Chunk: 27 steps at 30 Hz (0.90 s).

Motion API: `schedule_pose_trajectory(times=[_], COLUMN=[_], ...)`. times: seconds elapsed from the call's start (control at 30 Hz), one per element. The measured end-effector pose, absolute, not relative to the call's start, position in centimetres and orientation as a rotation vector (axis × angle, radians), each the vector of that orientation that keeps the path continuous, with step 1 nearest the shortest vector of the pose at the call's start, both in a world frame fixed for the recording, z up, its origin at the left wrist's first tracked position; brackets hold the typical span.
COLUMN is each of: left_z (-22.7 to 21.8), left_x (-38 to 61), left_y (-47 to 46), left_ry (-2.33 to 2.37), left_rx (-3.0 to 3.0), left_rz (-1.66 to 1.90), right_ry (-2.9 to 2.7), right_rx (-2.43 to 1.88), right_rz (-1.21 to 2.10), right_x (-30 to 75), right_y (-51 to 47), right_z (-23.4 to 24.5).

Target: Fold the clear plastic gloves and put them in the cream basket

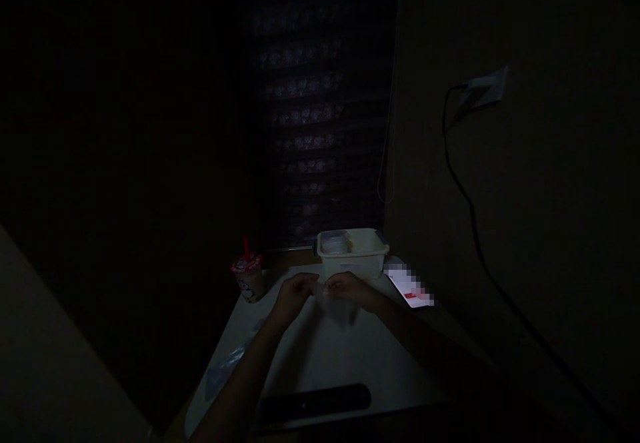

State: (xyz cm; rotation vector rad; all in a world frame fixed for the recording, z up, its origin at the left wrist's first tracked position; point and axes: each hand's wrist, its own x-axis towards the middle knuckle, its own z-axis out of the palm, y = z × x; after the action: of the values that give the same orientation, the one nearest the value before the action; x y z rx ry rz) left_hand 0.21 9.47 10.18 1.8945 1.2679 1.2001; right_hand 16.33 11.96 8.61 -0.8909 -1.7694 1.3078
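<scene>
Left hand (299,295) and right hand (350,288) raised close together above a pale flat tabletop (320,370), fingertips nearly meeting; both hands narrowly closed, apparently pinching the upper edge of a thin translucent plastic bag (340,311); bag hanging just below and between the two hands, limp above the tabletop, its folds hard to make out in the dim light; a white rectangular plastic tub (353,256) just beyond the hands at the far end of the table, its pale contents too dark to identify; farther left, a lidded takeaway cup with a red straw (247,278), near the left hand; right of the tub, a smartphone with a lit screen (409,288), partly blurred out; a flat sheet of translucent plastic (225,365) lying on the table's left side, just beside the left forearm; a long black bar-shaped object (315,403) near the table's near edge; on the right wall, a black cable (463,190) running down from a white wall socket (483,88); behind the table, a dark patterned window blind (310,103).
</scene>
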Motion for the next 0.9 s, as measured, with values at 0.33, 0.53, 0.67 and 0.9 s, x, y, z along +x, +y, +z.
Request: schedule_pose_trajectory(times=[0.33, 0.53, 0.67, 0.9], left_z=[9.9, 10.6, 11.4, 12.1], left_x=[1.0, 1.6, 2.9, 2.6], left_y=[9.2, 9.2, 8.8, 8.3], left_ry=[1.359, 1.318, 1.226, 1.105], left_rx=[1.819, 1.814, 1.798, 1.657], left_rz=[1.184, 1.165, 1.111, 1.119], right_ry=[-1.555, -1.398, -1.347, -1.672], right_rx=[-0.892, -0.778, -0.771, -1.0], right_rz=[1.144, 1.468, 1.613, 1.023], right_x=[19.1, 20.7, 20.8, 21.5], right_y=[11.5, 9.8, 8.9, 8.5], right_z=[9.3, 9.6, 10.3, 11.0])
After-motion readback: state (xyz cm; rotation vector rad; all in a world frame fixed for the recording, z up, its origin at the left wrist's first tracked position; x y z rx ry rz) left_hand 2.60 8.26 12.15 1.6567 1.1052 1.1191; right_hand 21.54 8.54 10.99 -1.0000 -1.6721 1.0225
